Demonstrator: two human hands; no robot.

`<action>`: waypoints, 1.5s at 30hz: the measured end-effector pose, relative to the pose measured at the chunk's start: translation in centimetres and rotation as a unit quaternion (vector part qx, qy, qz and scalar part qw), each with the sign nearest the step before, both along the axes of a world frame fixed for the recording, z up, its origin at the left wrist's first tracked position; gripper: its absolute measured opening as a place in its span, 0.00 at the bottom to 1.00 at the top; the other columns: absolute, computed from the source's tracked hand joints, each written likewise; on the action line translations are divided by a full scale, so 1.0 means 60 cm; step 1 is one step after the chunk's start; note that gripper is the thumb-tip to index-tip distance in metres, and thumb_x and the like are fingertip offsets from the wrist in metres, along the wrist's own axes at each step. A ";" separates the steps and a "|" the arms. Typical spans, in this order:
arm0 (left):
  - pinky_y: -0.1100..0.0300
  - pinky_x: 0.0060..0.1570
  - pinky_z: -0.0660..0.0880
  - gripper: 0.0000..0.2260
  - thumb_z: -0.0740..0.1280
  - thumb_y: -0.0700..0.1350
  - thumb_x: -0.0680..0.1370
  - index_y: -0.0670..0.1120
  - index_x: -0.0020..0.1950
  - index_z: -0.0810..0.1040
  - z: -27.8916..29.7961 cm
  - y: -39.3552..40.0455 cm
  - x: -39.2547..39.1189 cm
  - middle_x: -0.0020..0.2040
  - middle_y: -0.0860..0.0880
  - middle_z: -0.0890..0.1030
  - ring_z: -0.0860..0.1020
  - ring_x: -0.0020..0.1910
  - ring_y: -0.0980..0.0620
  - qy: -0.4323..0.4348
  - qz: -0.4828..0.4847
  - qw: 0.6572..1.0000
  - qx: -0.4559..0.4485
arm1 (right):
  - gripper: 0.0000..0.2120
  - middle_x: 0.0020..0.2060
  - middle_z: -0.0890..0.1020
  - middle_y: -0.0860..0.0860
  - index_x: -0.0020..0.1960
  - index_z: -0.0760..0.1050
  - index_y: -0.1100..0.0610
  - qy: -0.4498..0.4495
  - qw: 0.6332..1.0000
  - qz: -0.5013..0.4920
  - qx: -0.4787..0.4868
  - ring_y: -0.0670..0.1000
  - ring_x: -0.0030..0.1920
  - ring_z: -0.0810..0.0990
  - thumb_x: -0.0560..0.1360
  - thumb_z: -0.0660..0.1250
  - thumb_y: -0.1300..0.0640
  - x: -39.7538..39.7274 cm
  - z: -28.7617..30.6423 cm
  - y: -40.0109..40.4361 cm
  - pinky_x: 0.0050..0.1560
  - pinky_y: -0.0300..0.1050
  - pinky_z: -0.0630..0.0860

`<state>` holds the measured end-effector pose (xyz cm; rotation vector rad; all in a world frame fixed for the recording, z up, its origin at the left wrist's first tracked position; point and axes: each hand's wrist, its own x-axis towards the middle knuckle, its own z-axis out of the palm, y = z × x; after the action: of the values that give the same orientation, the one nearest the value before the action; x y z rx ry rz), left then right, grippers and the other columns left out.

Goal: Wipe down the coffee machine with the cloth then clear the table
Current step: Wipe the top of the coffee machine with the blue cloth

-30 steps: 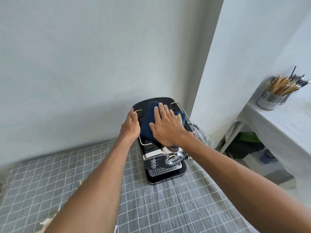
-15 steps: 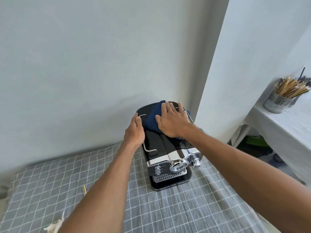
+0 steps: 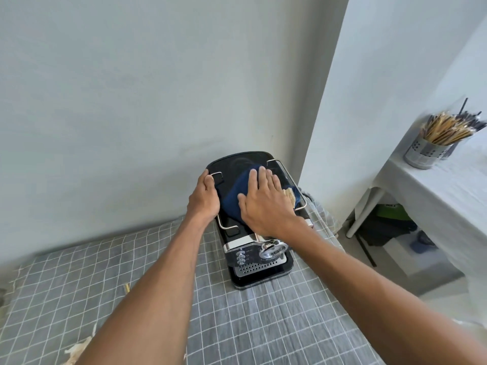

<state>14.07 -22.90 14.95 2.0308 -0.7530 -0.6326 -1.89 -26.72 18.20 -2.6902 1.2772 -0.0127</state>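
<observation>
Coffee machine [image 3: 253, 233], the glossy black one with chrome trim, sits on the grey checked tablecloth [image 3: 79, 272] against the wall. Your left hand [image 3: 204, 200] steadies its left edge, fingers curled over by the wire rail. The dark blue cloth [image 3: 234, 204] is on the top panel under your right hand [image 3: 266, 204], fingers flat and spread. It's slid back toward you from the rear edge, so you're mid-stroke; table clearing hasn't begun.
</observation>
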 end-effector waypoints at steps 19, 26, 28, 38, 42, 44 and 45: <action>0.52 0.72 0.62 0.22 0.47 0.57 0.85 0.58 0.79 0.63 0.007 0.004 -0.005 0.76 0.48 0.71 0.69 0.73 0.43 0.016 0.004 1.000 -0.004 | 0.39 0.82 0.48 0.67 0.82 0.45 0.68 -0.054 0.988 -0.135 0.056 0.63 0.83 0.45 0.84 0.48 0.40 0.023 0.011 -0.015 0.82 0.57 0.44; 0.51 0.72 0.61 0.23 0.46 0.58 0.85 0.58 0.79 0.63 0.002 0.006 -0.002 0.76 0.49 0.70 0.69 0.73 0.44 0.009 -0.003 1.000 -0.009 | 0.26 0.81 0.58 0.63 0.81 0.55 0.65 -0.077 0.995 0.048 -0.033 0.62 0.82 0.53 0.85 0.52 0.56 0.004 -0.007 0.008 0.82 0.55 0.52; 0.51 0.73 0.61 0.23 0.46 0.58 0.85 0.57 0.80 0.63 0.001 0.002 -0.001 0.77 0.49 0.70 0.69 0.74 0.44 0.006 -0.006 1.000 -0.007 | 0.27 0.82 0.57 0.61 0.81 0.56 0.65 -0.060 0.993 0.086 -0.049 0.60 0.83 0.52 0.84 0.53 0.57 0.018 -0.004 -0.010 0.82 0.56 0.50; 0.52 0.73 0.61 0.23 0.45 0.58 0.86 0.56 0.80 0.61 0.000 0.005 -0.002 0.77 0.49 0.69 0.67 0.75 0.44 0.008 -0.007 1.000 -0.011 | 0.37 0.81 0.54 0.67 0.81 0.47 0.69 0.038 0.995 -0.092 0.006 0.64 0.83 0.48 0.85 0.44 0.43 0.118 0.029 -0.100 0.80 0.65 0.35; 0.52 0.73 0.60 0.23 0.46 0.58 0.86 0.57 0.80 0.62 -0.002 0.005 -0.001 0.77 0.49 0.69 0.67 0.75 0.44 0.009 -0.012 1.000 -0.008 | 0.39 0.81 0.56 0.66 0.82 0.49 0.68 0.049 0.998 -0.031 -0.024 0.63 0.82 0.50 0.83 0.44 0.40 0.074 0.013 -0.093 0.80 0.65 0.36; 0.52 0.73 0.60 0.23 0.46 0.58 0.86 0.57 0.80 0.62 -0.001 0.002 -0.002 0.78 0.50 0.68 0.67 0.75 0.45 0.012 -0.011 1.000 -0.007 | 0.40 0.81 0.56 0.67 0.81 0.49 0.69 0.086 0.995 -0.054 -0.018 0.64 0.82 0.48 0.83 0.42 0.38 0.070 0.030 -0.103 0.79 0.65 0.34; 0.52 0.74 0.59 0.23 0.46 0.58 0.86 0.57 0.80 0.62 0.000 0.002 -0.001 0.78 0.50 0.68 0.66 0.75 0.45 0.017 -0.010 1.000 -0.007 | 0.41 0.80 0.55 0.68 0.81 0.49 0.70 0.098 0.993 -0.066 -0.011 0.65 0.82 0.47 0.83 0.42 0.38 0.079 0.038 -0.107 0.79 0.64 0.34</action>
<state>14.03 -22.81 14.97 1.9982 -0.7573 -0.6699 2.87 -33.14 20.51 -2.6752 1.5165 0.2271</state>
